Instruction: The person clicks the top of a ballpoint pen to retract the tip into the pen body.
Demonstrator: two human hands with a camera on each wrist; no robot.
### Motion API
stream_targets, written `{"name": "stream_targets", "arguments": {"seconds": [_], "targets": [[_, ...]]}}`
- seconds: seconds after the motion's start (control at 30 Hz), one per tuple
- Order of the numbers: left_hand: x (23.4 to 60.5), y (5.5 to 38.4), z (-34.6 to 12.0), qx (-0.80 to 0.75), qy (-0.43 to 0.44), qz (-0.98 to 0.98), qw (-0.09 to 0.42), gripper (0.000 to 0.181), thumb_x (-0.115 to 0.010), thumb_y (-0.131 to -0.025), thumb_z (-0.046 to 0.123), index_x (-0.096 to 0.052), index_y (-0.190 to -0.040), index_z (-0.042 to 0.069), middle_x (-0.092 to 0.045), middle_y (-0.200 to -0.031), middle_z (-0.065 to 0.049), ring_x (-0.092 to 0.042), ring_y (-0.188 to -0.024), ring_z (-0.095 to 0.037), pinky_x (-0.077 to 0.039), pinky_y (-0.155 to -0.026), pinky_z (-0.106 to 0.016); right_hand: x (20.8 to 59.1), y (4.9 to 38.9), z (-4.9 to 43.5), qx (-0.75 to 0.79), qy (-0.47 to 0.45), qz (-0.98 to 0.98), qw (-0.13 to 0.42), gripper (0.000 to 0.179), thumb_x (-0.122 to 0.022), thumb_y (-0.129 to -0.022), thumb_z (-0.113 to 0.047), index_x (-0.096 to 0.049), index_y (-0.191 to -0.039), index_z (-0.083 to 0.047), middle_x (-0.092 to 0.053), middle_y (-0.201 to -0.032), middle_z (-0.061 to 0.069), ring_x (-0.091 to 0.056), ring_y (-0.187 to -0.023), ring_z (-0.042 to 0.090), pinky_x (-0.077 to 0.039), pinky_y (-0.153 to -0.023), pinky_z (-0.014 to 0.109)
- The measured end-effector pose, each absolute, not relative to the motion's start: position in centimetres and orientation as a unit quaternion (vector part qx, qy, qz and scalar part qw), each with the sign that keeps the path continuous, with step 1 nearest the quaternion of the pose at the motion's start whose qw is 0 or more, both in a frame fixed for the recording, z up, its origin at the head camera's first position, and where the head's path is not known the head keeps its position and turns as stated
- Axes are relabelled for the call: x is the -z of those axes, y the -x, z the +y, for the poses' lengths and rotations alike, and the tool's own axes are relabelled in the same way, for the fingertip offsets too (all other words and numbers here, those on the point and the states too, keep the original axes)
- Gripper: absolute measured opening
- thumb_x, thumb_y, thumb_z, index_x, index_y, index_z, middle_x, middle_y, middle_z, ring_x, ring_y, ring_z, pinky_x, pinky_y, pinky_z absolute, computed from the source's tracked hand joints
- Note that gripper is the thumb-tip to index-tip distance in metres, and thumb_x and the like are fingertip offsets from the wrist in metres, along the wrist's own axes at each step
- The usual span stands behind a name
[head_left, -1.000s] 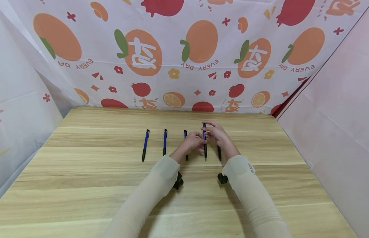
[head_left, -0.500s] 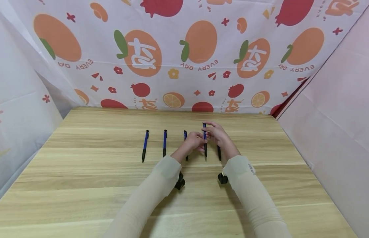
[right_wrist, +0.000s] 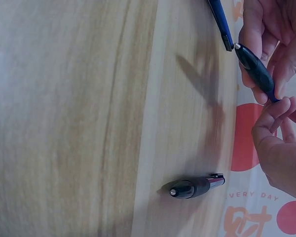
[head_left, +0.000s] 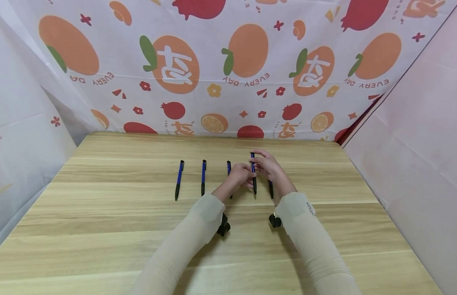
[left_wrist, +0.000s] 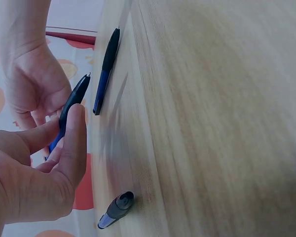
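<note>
Both hands hold one blue pen (head_left: 254,182) with a black grip, raised above the wooden table. My left hand (head_left: 241,176) pinches it between thumb and fingers near the grip. At the far, clicker end, my right hand (head_left: 269,167) holds it with its fingertips. In the left wrist view the pen's black grip and bare tip (left_wrist: 79,91) stick out past the left thumb. Another pen (head_left: 271,190) lies partly hidden behind the right hand and wrist. To the left, a similar pen (head_left: 229,166) is partly covered by the left hand.
Two more blue-and-black pens, one (head_left: 203,176) and another farther left (head_left: 179,180), lie roughly parallel on the table (head_left: 114,213). A fruit-printed white cloth (head_left: 213,98) hangs behind the table's far edge. White cloth (head_left: 409,135) also stands on the right side.
</note>
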State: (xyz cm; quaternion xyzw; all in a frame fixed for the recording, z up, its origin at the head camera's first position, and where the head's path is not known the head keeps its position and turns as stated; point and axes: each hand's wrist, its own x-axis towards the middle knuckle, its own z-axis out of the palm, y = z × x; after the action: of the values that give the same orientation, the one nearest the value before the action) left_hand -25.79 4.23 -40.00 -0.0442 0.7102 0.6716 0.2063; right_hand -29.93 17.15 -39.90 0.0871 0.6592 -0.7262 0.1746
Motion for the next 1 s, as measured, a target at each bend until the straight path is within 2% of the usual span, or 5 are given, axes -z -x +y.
{"name": "stream_targets", "arguments": {"seconds": [0.17, 0.33, 0.47, 0.7, 1.0], "targets": [[40.1, 25.8, 4.3, -0.669, 0.046, 0.712, 0.206, 0.02, -0.059, -0.087, -0.002, -0.053, -0.106, -0.008, -0.059, -0.075, -0.011, -0.058, -0.06, -0.021, -0.053, -0.075, -0.044, 40.1, 30.0, 17.1, 0.721, -0.088, 0.667, 0.167, 0.038, -0.051, -0.094, -0.005, -0.048, -0.132, -0.009, -0.058, -0.102, 0.013, -0.05, -0.061, 0.008, -0.044, -0.061, 0.017], [40.1, 25.9, 4.3, -0.667, 0.047, 0.714, 0.208, 0.018, -0.058, -0.088, -0.002, -0.053, -0.104, -0.007, -0.059, -0.077, -0.012, -0.057, -0.059, -0.021, -0.053, -0.073, -0.043, 40.2, 29.8, 17.2, 0.724, -0.075, 0.668, 0.157, 0.033, -0.053, -0.093, -0.005, -0.052, -0.126, -0.007, -0.06, -0.096, 0.012, -0.05, -0.061, 0.008, -0.045, -0.058, 0.016], [40.1, 25.8, 4.3, -0.668, 0.053, 0.712, 0.21, 0.015, -0.058, -0.088, -0.002, -0.054, -0.102, -0.007, -0.059, -0.078, -0.012, -0.057, -0.06, -0.022, -0.053, -0.074, -0.044, 40.2, 29.8, 17.1, 0.723, -0.074, 0.668, 0.161, 0.036, -0.053, -0.093, -0.005, -0.05, -0.128, -0.005, -0.059, -0.093, 0.011, -0.05, -0.061, 0.008, -0.045, -0.059, 0.016], [40.0, 25.6, 4.5, -0.671, 0.06, 0.712, 0.198, 0.011, -0.057, -0.087, -0.004, -0.053, -0.097, -0.005, -0.057, -0.075, -0.01, -0.055, -0.057, -0.02, -0.054, -0.072, -0.042, 39.5, 29.8, 17.0, 0.717, -0.09, 0.666, 0.183, 0.043, -0.05, -0.094, -0.004, -0.042, -0.136, -0.006, -0.058, -0.093, 0.008, -0.05, -0.06, 0.008, -0.045, -0.068, 0.022], [39.8, 25.6, 4.6, -0.668, 0.063, 0.714, 0.199, 0.009, -0.057, -0.088, -0.004, -0.053, -0.096, -0.004, -0.057, -0.075, -0.01, -0.055, -0.058, -0.019, -0.053, -0.075, -0.044, 39.0, 29.7, 17.0, 0.717, -0.1, 0.662, 0.192, 0.041, -0.051, -0.094, -0.004, -0.044, -0.134, -0.006, -0.057, -0.097, 0.01, -0.05, -0.063, 0.011, -0.045, -0.068, 0.023]]}}
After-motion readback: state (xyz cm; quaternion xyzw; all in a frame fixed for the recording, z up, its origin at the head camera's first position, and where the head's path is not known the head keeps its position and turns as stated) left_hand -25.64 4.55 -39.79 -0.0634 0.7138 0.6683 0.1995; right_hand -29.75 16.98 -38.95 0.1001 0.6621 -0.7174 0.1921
